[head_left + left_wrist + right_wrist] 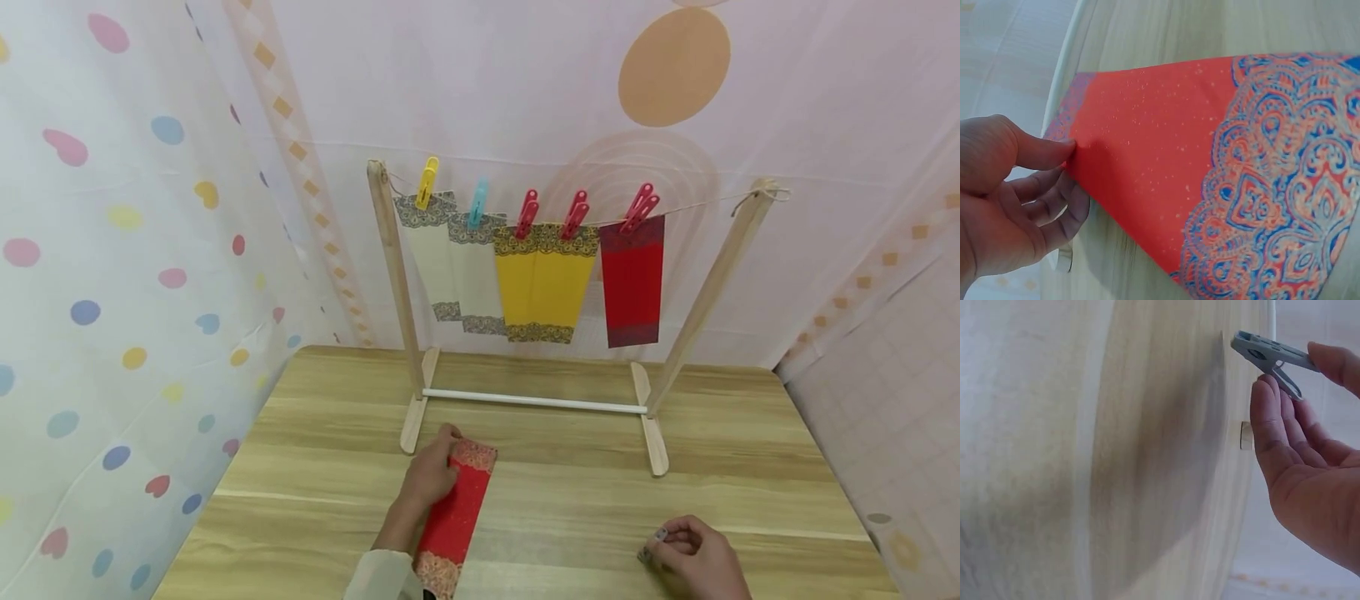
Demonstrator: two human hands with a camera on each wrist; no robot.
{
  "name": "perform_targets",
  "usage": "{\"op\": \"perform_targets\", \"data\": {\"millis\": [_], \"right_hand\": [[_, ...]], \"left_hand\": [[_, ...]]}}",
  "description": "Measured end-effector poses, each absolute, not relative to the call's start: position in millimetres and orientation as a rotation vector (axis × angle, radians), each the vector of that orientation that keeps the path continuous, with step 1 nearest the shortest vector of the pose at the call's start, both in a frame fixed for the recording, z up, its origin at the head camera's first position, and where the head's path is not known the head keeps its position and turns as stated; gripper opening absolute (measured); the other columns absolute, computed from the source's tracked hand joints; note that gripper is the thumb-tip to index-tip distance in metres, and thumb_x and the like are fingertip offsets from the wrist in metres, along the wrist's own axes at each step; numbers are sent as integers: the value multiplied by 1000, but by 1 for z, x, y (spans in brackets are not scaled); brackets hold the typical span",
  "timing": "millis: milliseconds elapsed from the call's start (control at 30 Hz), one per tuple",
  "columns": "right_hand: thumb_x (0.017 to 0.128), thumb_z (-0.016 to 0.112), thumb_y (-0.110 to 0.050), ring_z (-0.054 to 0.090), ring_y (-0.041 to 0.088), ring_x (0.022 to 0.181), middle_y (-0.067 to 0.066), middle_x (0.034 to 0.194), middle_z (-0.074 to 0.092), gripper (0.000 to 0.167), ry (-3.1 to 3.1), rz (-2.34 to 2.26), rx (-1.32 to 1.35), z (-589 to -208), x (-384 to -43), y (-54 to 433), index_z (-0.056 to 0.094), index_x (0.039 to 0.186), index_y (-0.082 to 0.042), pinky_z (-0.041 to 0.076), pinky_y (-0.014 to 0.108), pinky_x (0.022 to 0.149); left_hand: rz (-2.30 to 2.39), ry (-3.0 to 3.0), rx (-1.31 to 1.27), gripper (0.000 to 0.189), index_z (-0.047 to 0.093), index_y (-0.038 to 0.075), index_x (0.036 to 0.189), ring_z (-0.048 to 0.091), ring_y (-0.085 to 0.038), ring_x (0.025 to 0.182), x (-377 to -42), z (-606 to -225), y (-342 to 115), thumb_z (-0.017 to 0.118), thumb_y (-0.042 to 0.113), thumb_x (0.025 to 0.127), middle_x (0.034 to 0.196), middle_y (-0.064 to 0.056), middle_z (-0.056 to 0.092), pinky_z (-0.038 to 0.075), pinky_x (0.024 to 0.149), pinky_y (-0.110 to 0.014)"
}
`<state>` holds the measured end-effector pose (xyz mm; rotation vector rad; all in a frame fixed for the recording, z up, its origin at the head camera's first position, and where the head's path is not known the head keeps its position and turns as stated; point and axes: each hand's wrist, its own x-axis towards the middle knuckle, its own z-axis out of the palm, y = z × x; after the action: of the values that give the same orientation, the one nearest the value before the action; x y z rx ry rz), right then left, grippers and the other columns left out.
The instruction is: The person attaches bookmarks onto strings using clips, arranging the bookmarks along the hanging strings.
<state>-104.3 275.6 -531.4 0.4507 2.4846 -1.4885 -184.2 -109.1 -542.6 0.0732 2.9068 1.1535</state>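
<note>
My left hand (429, 477) pinches a red paper strip (463, 504) by its long edge near the far end, thumb on top. Both ends of the strip carry a lace-like print, pale on the red; in the left wrist view the nearer patterned end (1272, 187) spreads large and tilted over the wood. At the front right, my right hand (699, 557) holds a grey clothespin (1269, 353) between thumb and fingers, low over the table. Its legs lie against the thumb and fingertips, and the tip points away from the hand.
A wooden rack with a left post (395, 275), right post (708, 300) and white bottom bar (532, 402) stands at the table's back. From its string (690, 207) hang two white strips (480, 279), a yellow piece (546, 287) and a red strip (632, 283), clipped by several coloured clothespins.
</note>
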Motion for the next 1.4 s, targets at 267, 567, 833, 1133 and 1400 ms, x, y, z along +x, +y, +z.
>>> {"op": "perform_targets", "data": {"millis": [267, 567, 833, 1133, 1400], "right_hand": [[85, 81, -12, 68, 9, 78, 5, 92, 70, 40, 2409, -1700, 588, -531, -106, 283, 63, 114, 10, 56, 23, 69], [88, 80, -11, 67, 2, 79, -3, 89, 71, 41, 2355, -1915, 710, -522, -110, 289, 61, 118, 10, 56, 21, 73], [89, 79, -9, 69, 4, 79, -1, 90, 72, 36, 2443, -2011, 669, -513, -116, 290, 62, 115, 9, 58, 24, 74], [89, 75, 2, 70, 2, 74, -6, 82, 71, 22, 2542, -2081, 645, -501, -124, 290, 65, 106, 12, 57, 20, 71], [86, 79, 0, 69, 1, 68, -10, 74, 71, 17, 2542, -2234, 665, -480, -140, 294, 70, 96, 10, 53, 13, 64]], "left_hand": [[1389, 2799, 98, 39, 53, 5, 119, 52, -17, 66, -186, -543, -116, 57, -15, 86, 76, -6, 59, 44, 59, -33], [1673, 2586, 58, 37, 50, 2, 123, 61, -20, 74, -189, -534, -114, 51, -16, 91, 96, -15, 69, 52, 61, -35], [1905, 2365, 39, 37, 46, 2, 130, 57, -19, 66, -193, -520, -106, 51, -12, 97, 93, -15, 65, 52, 56, -38], [1959, 2361, 92, 37, 46, 6, 133, 60, -18, 71, -196, -505, -92, 58, -5, 99, 97, -13, 67, 55, 60, -38], [2033, 2352, 261, 38, 45, 2, 134, 60, -20, 72, -209, -482, -79, 58, -4, 99, 100, -15, 66, 55, 63, -46]]}}
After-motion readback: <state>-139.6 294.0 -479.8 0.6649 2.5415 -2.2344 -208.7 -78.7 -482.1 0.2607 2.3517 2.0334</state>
